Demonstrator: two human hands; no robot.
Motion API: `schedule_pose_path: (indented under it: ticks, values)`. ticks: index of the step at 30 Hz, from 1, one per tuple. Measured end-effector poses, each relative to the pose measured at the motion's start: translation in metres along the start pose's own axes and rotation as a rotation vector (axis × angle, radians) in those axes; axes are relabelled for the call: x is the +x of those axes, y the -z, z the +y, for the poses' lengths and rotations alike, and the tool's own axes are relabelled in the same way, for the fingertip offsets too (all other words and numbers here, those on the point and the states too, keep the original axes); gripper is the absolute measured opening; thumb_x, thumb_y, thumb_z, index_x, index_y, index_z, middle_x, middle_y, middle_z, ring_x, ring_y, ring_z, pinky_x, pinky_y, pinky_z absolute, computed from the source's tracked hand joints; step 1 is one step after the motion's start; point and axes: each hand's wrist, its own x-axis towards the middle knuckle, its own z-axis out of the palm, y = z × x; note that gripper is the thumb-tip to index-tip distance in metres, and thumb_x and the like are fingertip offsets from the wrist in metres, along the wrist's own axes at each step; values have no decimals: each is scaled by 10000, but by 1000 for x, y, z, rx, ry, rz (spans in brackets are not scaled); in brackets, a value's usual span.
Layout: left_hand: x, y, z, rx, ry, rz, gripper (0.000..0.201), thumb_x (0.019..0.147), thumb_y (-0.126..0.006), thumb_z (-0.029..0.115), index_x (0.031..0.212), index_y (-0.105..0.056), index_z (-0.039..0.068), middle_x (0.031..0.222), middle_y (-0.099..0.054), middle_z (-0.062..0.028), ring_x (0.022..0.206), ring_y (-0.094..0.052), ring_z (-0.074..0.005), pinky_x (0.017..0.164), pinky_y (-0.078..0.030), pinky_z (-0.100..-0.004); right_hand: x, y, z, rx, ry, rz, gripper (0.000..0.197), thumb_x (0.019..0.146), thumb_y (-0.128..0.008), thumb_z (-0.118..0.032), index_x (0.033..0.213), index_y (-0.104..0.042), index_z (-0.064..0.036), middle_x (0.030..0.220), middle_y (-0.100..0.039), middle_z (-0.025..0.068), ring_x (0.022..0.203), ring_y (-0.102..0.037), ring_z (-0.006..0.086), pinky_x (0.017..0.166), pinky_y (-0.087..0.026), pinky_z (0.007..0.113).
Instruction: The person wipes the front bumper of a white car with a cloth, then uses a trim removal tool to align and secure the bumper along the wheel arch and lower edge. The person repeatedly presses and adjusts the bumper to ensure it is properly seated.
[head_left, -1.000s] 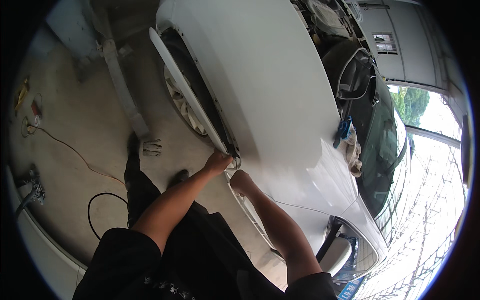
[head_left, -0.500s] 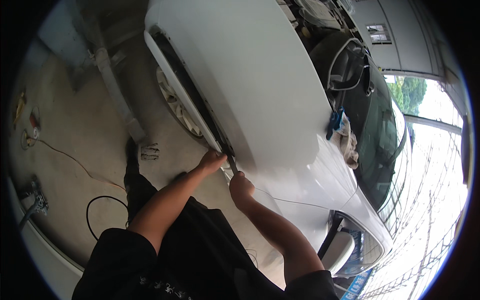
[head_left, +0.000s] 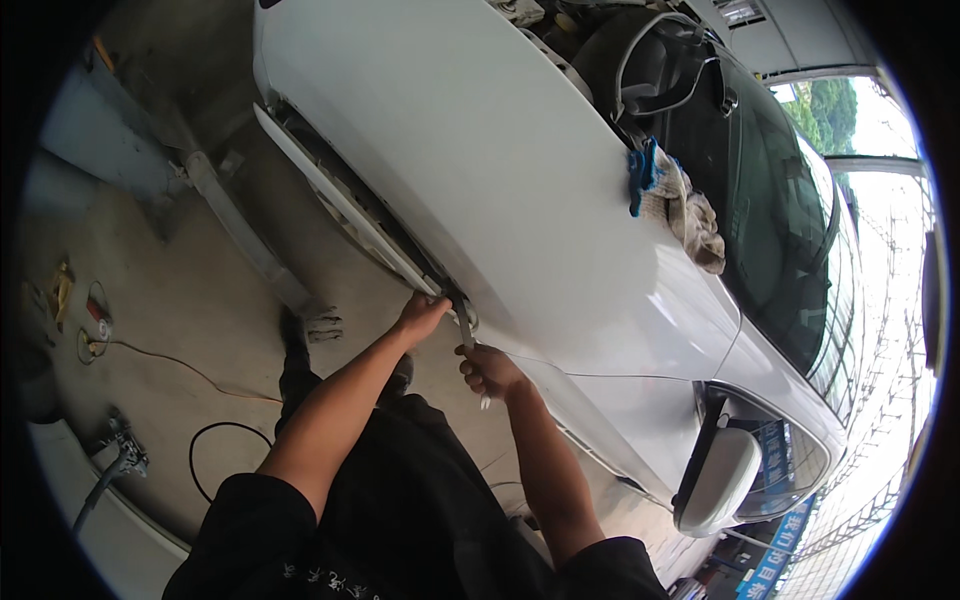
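Note:
A white wheel-arch edge strip [head_left: 345, 212] stands out from the car's white fender [head_left: 480, 170], with a dark gap between them. My left hand [head_left: 422, 318] is closed on the lower end of that strip. Just right of it, my right hand [head_left: 490, 370] is wrapped round a flat grey metal bar [head_left: 464, 325]. The bar's upper end sits in the gap beside my left fingers, and its lower end pokes out below my right fist. What the bar's tip touches is hidden.
Work gloves [head_left: 685, 215] lie on the fender near the windscreen. A white side mirror [head_left: 720, 480] juts out at lower right. On the floor at left are a grey lift arm [head_left: 240, 225], an orange cable [head_left: 190, 368] and a black hose [head_left: 195, 450].
The view has shifted. My right hand has moved down along the metal bar and turned, so more of the bar shows. My left hand keeps its place on the strip, which stands farther from the fender.

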Motion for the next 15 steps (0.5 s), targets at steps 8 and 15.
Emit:
schedule_pose_path:
  ticks: [8, 15]
  values:
    - [0, -1, 0, -11, 78, -33, 279, 764, -557, 271, 598, -368, 151, 504, -345, 55, 398, -328, -54, 344, -231, -248, 3, -9, 0, -1449, 388, 810, 164, 818, -470, -118, 926, -554, -27, 770, -620, 197, 720, -624, 346, 630, -498, 434]
    - [6, -2, -5, -28, 135, -32, 275, 768, -558, 270, 600, -376, 150, 509, -353, 53, 394, -322, -57, 345, -229, -245, -22, -17, -5, -1452, 185, 844, 205, 783, -481, -126, 933, -580, -27, 882, -624, 236, 853, -606, 391, 746, -487, 452]
